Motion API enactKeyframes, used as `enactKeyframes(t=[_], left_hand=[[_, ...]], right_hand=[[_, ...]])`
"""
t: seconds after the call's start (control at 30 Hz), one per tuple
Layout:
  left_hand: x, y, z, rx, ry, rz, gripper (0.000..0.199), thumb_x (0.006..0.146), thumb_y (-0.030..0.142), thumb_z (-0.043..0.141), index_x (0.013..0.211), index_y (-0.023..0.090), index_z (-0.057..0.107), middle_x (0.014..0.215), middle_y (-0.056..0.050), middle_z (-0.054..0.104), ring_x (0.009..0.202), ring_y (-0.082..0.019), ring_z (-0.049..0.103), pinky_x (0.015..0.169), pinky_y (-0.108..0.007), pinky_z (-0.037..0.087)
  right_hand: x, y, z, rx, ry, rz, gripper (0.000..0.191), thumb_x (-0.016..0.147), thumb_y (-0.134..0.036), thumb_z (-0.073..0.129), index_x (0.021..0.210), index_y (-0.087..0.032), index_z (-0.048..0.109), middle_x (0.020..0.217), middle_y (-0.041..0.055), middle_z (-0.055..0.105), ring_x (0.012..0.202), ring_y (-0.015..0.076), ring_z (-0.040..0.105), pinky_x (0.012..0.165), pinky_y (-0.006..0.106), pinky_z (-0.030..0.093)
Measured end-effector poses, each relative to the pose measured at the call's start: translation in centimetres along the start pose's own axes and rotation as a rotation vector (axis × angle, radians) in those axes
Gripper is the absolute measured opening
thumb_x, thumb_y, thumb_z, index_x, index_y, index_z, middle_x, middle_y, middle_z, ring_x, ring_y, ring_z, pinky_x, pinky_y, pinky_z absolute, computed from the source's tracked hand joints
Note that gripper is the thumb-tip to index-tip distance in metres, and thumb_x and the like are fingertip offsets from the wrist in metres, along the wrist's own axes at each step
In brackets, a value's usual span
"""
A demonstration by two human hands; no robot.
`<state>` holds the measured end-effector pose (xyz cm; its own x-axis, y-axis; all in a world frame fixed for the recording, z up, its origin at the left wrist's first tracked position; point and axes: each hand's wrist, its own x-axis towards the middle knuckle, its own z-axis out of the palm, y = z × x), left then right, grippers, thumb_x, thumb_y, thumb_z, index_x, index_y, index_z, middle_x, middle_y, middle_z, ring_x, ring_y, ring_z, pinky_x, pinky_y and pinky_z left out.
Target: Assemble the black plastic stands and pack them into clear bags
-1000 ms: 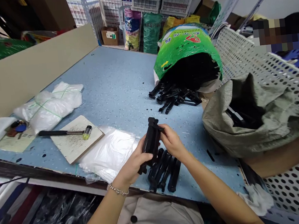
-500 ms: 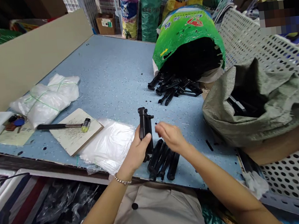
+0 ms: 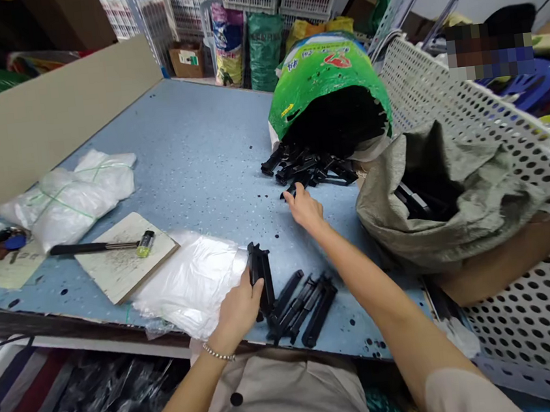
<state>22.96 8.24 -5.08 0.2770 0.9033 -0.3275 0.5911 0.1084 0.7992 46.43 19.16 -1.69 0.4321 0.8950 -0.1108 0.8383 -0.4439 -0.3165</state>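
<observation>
1. Head view: the left hand [image 3: 239,308] grasps a pair of long black parts [image 3: 258,274], thumb laid across the near side, fingers mostly hidden behind. They stand tilted, upper ends rising past the thumb and pointing away from the body.

2. Just to the right of that grip, a small group of black pieces [image 3: 310,310] lies on the blue tabletop [image 3: 190,149] near its front edge, roughly side by side and slanting away to the right. The left hand's bundle overlaps the nearest of them in view; whether they touch, I cannot tell.

3. Farther forward, the right hand [image 3: 306,210] is at the near edge of a loose black pile [image 3: 323,167], thumb and fingers bent over one dark piece. Whether the fingers have closed on it, I cannot tell.

4. That pile spills from the open mouth of a green sack [image 3: 324,73] lying on its side, directly beyond the right hand.

5. Left of the left hand, and just beside it, are flat clear plastic bags [image 3: 189,280]; past them, a black-handled hammer [image 3: 97,247] rests across a pale board [image 3: 120,275].

6. Right of the right forearm, well apart from both hands, a grey woven sack [image 3: 416,243] gapes open, dark contents inside.
</observation>
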Motion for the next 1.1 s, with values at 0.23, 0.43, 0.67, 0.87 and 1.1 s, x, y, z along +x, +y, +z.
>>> enactKeyframes(t=[0.23,0.43,0.67,0.87,1.1], left_hand=[[-0.2,0.7,-0.3,0.006,0.06,0.139,0.046,0.083,0.051,0.056,0.116,0.018,0.063,0.091,-0.015,0.069,0.092,-0.035,0.063,0.087,-0.046,0.042],[3.1,4.9,-0.6,-1.046,-0.157,-0.057,0.058,0.083,0.063,0.052,0.121,0.019,0.053,0.102,-0.012,0.066,0.084,-0.023,0.065,0.076,-0.037,0.052],[1.2,6.4,-0.4,-0.83,-0.259,-0.053,0.059,0.081,0.056,0.06,0.129,0.024,0.047,0.064,0.001,0.062,0.055,-0.016,0.061,0.049,-0.023,0.047],[0.0,6.4,-2.6,-0.746,-0.348,-0.135,0.061,0.085,0.06,0.05,0.129,0.018,0.047,0.052,-0.001,0.062,0.043,-0.017,0.059,0.041,-0.023,0.044],[-0.6,6.6,-3.1,-0.782,-0.393,-0.185,0.057,0.083,0.064,0.05,0.115,0.017,0.055,0.05,-0.003,0.063,0.039,-0.017,0.058,0.037,-0.023,0.042]], right_hand=[[0.7,1.5,-1.1,0.032,0.02,0.055,0.04,0.099,-0.026,0.025,0.132,-0.013,0.043,0.103,0.0163,0.069,0.096,0.0274,0.066,0.081,0.038,0.045],[-12.2,3.2,1.5,0.357,0.025,-0.494,0.032,0.099,-0.034,0.029,0.121,-0.022,0.049,0.098,0.0069,0.068,0.08,0.0193,0.066,0.073,0.031,0.048],[-11.9,3.3,0.2,0.232,0.264,-0.733,0.03,0.097,-0.042,0.038,0.107,-0.019,0.054,0.091,0.0105,0.064,0.083,0.0222,0.059,0.074,0.036,0.047],[-8.1,2.4,-2.3,-0.001,-0.003,-1.15,0.03,0.098,-0.043,0.038,0.098,-0.023,0.06,0.088,0.008,0.063,0.079,0.0203,0.055,0.071,0.035,0.044],[-7.7,1.4,-3.1,-0.042,-0.122,-1.189,0.039,0.097,-0.051,0.037,0.081,-0.024,0.06,0.071,0.0052,0.059,0.07,0.0192,0.053,0.065,0.033,0.041]])
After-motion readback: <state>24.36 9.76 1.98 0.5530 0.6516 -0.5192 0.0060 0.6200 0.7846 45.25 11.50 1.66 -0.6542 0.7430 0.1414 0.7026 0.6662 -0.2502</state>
